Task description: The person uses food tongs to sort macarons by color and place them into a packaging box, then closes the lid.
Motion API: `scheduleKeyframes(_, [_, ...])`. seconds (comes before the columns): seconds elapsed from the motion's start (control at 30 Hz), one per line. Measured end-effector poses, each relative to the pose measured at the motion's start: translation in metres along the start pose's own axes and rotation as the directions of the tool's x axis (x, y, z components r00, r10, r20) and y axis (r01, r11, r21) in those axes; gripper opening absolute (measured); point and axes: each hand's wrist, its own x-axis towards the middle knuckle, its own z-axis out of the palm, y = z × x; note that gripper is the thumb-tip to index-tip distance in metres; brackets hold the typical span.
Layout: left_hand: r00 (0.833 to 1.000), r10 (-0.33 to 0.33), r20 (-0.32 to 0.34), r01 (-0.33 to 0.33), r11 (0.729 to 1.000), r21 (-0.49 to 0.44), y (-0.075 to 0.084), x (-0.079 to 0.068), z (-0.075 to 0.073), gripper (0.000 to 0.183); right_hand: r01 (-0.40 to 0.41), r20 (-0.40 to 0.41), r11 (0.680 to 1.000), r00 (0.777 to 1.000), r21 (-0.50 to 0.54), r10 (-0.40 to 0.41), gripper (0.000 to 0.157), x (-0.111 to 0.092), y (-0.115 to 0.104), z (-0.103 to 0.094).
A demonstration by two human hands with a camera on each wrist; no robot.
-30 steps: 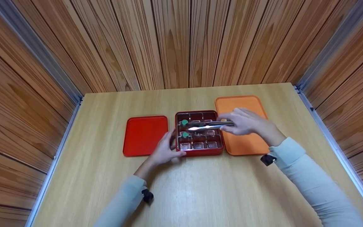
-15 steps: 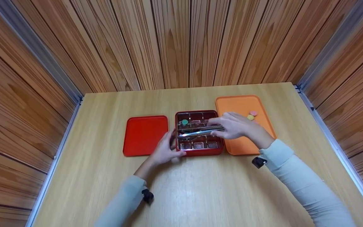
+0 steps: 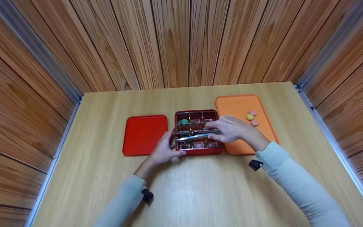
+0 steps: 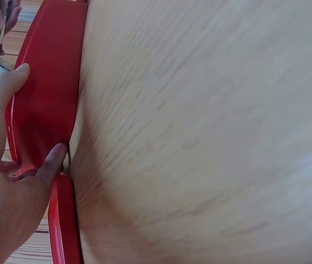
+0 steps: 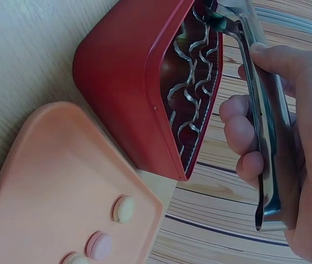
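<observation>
Shiny metal tongs were gripped by the right hand, and the smooth red box, at its near-left corner, by the left hand.

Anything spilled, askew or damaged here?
Nothing stands out: the red box sits flat on the table, the macarons rest on the orange tray, with no visible spill or damage. The tongs hide part of the box.

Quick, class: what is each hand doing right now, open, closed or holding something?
Left hand: holding the near-left corner of the red box.
Right hand: closed around metal tongs.
</observation>
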Motion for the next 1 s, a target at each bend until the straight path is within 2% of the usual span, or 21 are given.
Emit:
scheduleKeyframes(0.13, [1.000,-0.008,-0.001,0.008,1.000,0.010,-0.0002,-0.0004,0.0007,0.118,-0.010,0.018,1.000,1.000,-0.009,0.011,0.043,-0.0002,-0.0008,0.0025])
scheduleKeyframes(0.43, [1.000,-0.001,0.001,0.001,1.000,0.001,-0.0006,-0.0001,-0.0002,0.117,-0.001,0.002,1.000,1.000,-0.021,0.001,0.046,-0.0006,0.0002,0.0031])
scheduleKeyframes(0.67, [1.000,0.020,0.006,-0.020,1.000,-0.021,-0.0015,0.0003,-0.0007,0.116,0.088,-0.045,0.996,0.995,0.009,-0.087,0.029,0.0019,0.0029,0.0037])
scheduleKeyframes(0.87, [1.000,0.022,0.005,-0.022,1.000,-0.022,-0.0015,0.0002,-0.0004,0.116,0.082,-0.045,0.997,0.996,0.015,-0.081,0.035,0.0013,0.0042,0.0034])
scheduleKeyframes(1.0, [1.000,0.013,0.009,-0.013,1.000,-0.015,-0.0019,0.0011,0.0004,0.118,0.045,-0.047,0.999,0.998,0.008,-0.045,0.039,-0.0028,0.0060,0.0015])
